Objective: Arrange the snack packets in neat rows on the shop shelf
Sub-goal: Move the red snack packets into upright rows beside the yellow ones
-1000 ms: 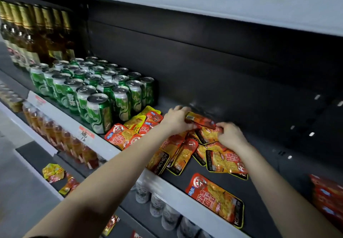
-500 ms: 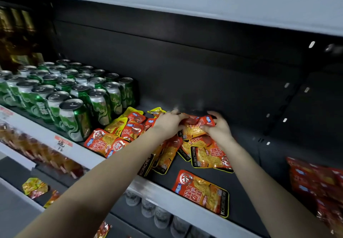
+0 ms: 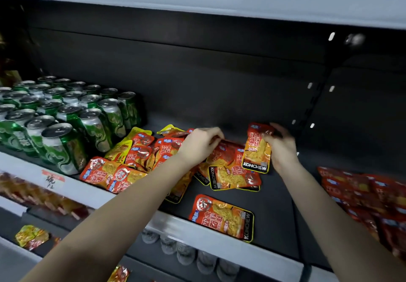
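hands [image 3: 200,145]: 2; green cans [image 3: 63,147]: over twenty; snack packets [image 3: 222,218]: too overlapped to count

Dim scene here, the shelf back wall [image 3: 197,79] nearly black. Soft light falls from above and in front, glinting off the can tops [image 3: 57,127] and glossy snack packets [image 3: 222,215]. Right hand [image 3: 283,149] smears with motion blur; the edges bend and soften.

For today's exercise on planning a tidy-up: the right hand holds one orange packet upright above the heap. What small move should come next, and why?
Probably set the lifted packet flat on the bare shelf beside the right hand, starting a row. The heap under the left hand is overlapped and crooked, while that spot is free.
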`<state>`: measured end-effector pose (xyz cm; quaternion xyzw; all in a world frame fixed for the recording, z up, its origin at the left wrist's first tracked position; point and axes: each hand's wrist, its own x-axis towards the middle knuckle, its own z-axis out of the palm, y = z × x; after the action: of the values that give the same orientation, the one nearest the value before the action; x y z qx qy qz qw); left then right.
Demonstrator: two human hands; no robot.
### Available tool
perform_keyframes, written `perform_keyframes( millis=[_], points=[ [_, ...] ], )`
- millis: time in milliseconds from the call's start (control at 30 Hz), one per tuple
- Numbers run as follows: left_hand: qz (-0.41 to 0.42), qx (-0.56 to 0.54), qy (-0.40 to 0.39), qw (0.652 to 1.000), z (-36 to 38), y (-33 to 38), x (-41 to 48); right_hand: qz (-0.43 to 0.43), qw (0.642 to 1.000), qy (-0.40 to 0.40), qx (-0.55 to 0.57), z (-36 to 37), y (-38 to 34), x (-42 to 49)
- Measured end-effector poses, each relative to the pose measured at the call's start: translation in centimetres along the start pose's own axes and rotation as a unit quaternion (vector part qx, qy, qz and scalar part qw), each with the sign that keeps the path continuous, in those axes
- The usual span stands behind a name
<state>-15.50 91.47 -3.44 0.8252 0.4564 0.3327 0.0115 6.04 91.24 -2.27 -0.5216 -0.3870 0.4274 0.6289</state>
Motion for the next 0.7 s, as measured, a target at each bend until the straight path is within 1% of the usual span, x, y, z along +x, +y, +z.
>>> perform_keyframes(
  millis=[67,100,133,200,267,300,333,367,400,467,500,533,600,700],
  points=[
    [0.043,-0.030,-0.062,0.997,0.2,0.6,0.1,-0.001,1.000,0.005,-0.007,-1.0,0.0,-0.3],
    [0.051,-0.028,-0.088,0.994,0.2,0.8,0.1,0.001,1.000,0.009,-0.017,-1.5,0.1,-0.4],
    [0.049,-0.018,-0.098,0.994,0.3,0.8,0.0,0.005,1.000,0.012,-0.023,-1.9,0.1,-0.5],
    [-0.001,-0.006,-0.060,0.998,0.7,0.2,-0.2,0.019,0.999,0.022,-0.042,-2.8,0.5,-0.6],
    [-0.102,-0.023,-0.001,0.994,1.0,-0.2,0.0,0.040,0.996,0.037,-0.077,-3.4,1.1,-0.7],
    [-0.147,-0.039,0.014,0.988,1.0,-0.1,0.2,0.054,0.993,0.041,-0.093,-3.7,1.4,-0.7],
    [-0.172,-0.052,0.014,0.984,1.0,0.3,0.3,0.070,0.991,0.044,-0.102,-3.8,1.8,-0.8],
    [-0.179,-0.058,-0.005,0.982,0.9,1.0,0.4,0.083,0.990,0.044,-0.106,-3.8,2.2,-0.9],
    [-0.171,-0.055,-0.046,0.983,0.9,1.8,0.5,0.090,0.990,0.040,-0.105,-3.7,2.6,-1.0],
    [-0.137,-0.001,-0.185,0.973,1.1,3.9,0.4,0.088,0.990,0.027,-0.105,-3.4,3.1,-1.3],
    [-0.122,0.047,-0.256,0.958,1.3,4.9,0.1,0.084,0.990,0.024,-0.106,-3.2,3.1,-1.4],
    [-0.111,0.091,-0.303,0.942,1.5,5.8,-0.1,0.081,0.991,0.022,-0.106,-3.1,3.1,-1.4],
    [-0.110,0.131,-0.342,0.924,1.9,6.6,-0.3,0.079,0.992,0.019,-0.098,-3.2,2.9,-1.6],
    [-0.106,0.099,-0.371,0.917,1.3,7.0,0.5,0.076,0.992,0.019,-0.101,-3.9,2.4,-1.7]
  ],
)
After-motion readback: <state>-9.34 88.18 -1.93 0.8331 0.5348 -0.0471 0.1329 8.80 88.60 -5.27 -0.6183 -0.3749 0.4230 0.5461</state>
